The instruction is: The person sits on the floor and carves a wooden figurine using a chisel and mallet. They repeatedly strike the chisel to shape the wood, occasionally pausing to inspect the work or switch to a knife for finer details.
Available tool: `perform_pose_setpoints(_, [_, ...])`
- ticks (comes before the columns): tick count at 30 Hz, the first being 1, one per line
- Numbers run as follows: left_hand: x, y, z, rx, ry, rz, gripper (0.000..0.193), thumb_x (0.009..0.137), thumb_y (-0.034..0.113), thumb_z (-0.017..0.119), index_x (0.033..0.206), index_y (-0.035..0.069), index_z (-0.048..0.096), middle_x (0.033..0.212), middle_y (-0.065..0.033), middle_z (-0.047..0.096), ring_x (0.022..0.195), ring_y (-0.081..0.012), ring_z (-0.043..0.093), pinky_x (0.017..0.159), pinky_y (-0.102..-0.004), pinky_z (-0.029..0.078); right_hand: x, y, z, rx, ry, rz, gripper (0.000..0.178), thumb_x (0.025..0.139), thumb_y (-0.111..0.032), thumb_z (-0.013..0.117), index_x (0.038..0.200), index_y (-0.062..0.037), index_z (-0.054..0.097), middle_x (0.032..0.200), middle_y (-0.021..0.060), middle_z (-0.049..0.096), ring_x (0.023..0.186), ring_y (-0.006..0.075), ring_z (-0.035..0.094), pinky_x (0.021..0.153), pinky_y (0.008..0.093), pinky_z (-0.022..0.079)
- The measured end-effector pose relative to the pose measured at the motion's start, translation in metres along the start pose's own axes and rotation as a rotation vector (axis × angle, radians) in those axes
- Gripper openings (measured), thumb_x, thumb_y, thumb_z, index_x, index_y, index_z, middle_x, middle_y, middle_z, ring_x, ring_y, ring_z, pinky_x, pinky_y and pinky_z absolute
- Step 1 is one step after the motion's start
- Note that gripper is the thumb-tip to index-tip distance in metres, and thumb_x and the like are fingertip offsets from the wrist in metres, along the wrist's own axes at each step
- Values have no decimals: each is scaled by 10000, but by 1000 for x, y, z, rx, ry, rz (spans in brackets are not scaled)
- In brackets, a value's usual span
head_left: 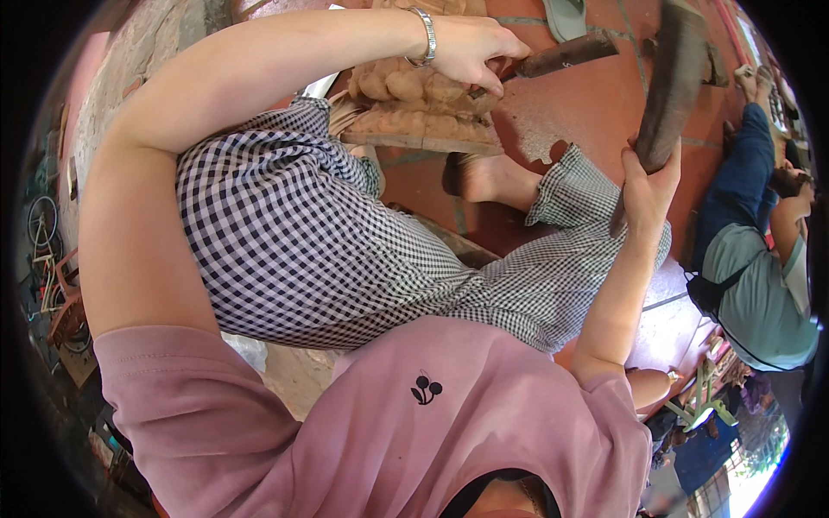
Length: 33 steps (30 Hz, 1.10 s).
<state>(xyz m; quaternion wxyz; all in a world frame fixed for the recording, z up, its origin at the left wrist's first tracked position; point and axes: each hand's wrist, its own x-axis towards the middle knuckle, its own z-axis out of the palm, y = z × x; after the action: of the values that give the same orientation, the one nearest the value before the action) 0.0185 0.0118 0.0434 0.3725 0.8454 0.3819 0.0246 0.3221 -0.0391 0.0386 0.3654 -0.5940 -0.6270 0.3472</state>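
Observation:
My left hand (473,52), with a metal band at its wrist, is closed around a chisel (570,55). The chisel's dark handle points right, and its blade end meets a carved wooden block (401,86) with rounded, bumpy relief. My right hand (652,183) grips a dark wooden mallet (672,82) near its lower end. Its thick head is raised to the right of the chisel, apart from it and slightly blurred. The block lies on the floor just beyond my legs, and my left arm covers part of it.
Red floor tiles (596,116) surround the block, with pale dust near it. A bare foot (496,181) rests close to the block's near edge. A grey-green sandal (566,17) lies at the far side. Another person (751,276) sits at the right. A bicycle (41,223) stands far left.

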Motion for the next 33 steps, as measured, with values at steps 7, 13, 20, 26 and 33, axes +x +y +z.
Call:
perform_pose_setpoints(7, [-8, -5, 13, 118, 149, 140, 272, 783, 174, 697, 977, 13, 594, 772, -115, 660, 760, -283, 648, 683, -398, 492, -7, 2, 2, -112, 83, -107, 559, 765, 19, 577, 1309, -76, 494, 1042, 112, 654, 971, 213, 633, 865, 311, 471])
perform_pose_setpoints(13, [-14, -4, 12, 179, 207, 164, 395, 780, 172, 685, 1140, 33, 601, 814, -132, 667, 778, -301, 644, 718, -398, 502, -16, -21, 3, -230, 98, -175, 569, 758, 20, 591, 1308, -84, 490, 1088, 140, 651, 1006, 269, 639, 875, 338, 477])
perform_pose_setpoints(20, [-22, 15, -3, 151, 32, 83, 438, 785, 220, 688, 1164, 24, 588, 821, -128, 666, 785, -295, 643, 726, -387, 505, -24, -21, 3, -282, 105, -234, 505, 784, 13, 604, 1274, -44, 497, 983, 111, 642, 932, 198, 630, 846, 321, 487])
perform_pose_setpoints(26, [-14, -11, 8, 29, 228, 75, 417, 814, 239, 682, 1158, 24, 586, 805, -104, 663, 751, -245, 635, 701, -359, 498, -23, -8, 2, 160, 134, -106, 405, 772, 42, 635, 1158, -7, 526, 918, 63, 626, 881, 145, 613, 822, 297, 489])
perform_pose_setpoints(33, [-10, -3, 5, 75, 161, 101, 412, 813, 212, 680, 1162, 14, 586, 821, -106, 668, 756, -236, 636, 705, -346, 502, -20, -18, 0, 275, 112, -120, 370, 774, 65, 616, 1127, -4, 531, 915, 56, 622, 879, 134, 607, 819, 287, 487])
